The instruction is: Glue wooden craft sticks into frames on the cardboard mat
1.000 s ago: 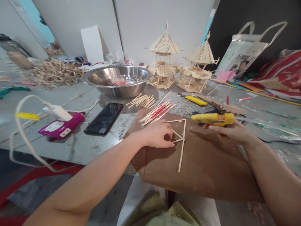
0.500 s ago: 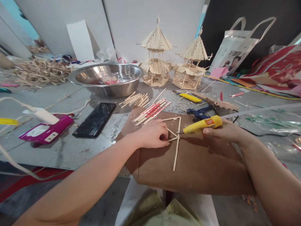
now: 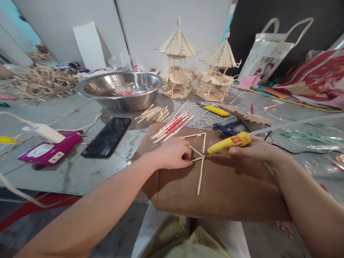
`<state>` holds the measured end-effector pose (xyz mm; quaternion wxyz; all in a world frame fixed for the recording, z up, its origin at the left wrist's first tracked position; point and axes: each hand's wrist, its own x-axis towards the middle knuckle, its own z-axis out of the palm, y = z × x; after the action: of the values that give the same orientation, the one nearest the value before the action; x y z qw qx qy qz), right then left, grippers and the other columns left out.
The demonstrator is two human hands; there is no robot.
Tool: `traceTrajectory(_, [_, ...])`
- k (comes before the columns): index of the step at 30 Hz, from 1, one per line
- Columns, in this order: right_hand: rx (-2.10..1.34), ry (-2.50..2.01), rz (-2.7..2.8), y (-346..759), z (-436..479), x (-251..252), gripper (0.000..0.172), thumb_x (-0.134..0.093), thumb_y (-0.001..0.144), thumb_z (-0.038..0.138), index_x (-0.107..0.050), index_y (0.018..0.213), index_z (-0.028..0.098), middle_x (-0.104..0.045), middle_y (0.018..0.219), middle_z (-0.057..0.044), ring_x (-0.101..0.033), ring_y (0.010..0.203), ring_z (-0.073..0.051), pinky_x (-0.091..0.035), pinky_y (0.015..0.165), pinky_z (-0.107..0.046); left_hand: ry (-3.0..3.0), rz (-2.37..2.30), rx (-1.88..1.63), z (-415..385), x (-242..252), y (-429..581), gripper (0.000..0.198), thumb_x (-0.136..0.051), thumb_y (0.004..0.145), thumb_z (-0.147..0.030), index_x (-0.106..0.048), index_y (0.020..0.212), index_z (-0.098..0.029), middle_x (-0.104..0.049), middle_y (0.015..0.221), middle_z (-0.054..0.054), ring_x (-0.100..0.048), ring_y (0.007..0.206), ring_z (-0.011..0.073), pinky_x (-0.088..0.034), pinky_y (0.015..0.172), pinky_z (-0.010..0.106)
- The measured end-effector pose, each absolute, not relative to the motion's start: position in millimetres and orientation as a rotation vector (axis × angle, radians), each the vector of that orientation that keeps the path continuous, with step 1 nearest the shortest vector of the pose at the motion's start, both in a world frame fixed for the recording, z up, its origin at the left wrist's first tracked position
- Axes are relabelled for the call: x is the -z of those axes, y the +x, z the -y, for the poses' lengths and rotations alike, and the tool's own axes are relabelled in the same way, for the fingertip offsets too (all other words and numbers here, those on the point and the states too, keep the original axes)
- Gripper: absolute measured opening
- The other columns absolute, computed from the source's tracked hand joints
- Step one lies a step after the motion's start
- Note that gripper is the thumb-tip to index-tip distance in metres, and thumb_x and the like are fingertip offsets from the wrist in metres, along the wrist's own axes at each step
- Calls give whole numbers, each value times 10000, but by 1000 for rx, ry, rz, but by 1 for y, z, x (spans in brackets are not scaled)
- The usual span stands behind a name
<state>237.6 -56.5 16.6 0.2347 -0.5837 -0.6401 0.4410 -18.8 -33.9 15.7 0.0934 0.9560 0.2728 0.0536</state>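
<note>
My right hand (image 3: 251,148) grips a yellow hot glue gun (image 3: 228,143), a clear glue stick trailing from its back end. The nozzle meets the joint where several thin wooden sticks (image 3: 200,175) come together in an angular frame. From the other side, my left hand (image 3: 176,153) rests with curled fingers around the ends of two sticks leading to that joint; its fingertips are partly hidden. The frame lies flat on a brown board (image 3: 215,197). Beyond my left hand are sticks in red-printed wrapping (image 3: 173,127) and a loose pile of bare sticks (image 3: 154,113).
Two stick-built pagodas (image 3: 177,79) stand at the back beside a steel basin (image 3: 120,102). A phone (image 3: 107,138) and purple power strip (image 3: 51,148) lie left. A yellow cutter (image 3: 216,110) and blue tool (image 3: 227,128) lie behind the glue gun.
The view has shifted very slightly. The glue gun sits a touch lower, its nozzle still at the joint; my left hand holds its place.
</note>
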Motion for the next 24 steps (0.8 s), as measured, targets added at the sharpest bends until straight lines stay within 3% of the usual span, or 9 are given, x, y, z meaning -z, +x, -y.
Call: traceTrajectory(24, [-1212,-1566,1830,239,55,-14,308,-651,543,452,-624,694,184,-571,636,3,-507,579,-131,-411,512,-243,2856,-812,-171,34,-14,-19,183,-517,702,-302,-624,622,-177,-573,631,19,-480,695,132,-355,666,253])
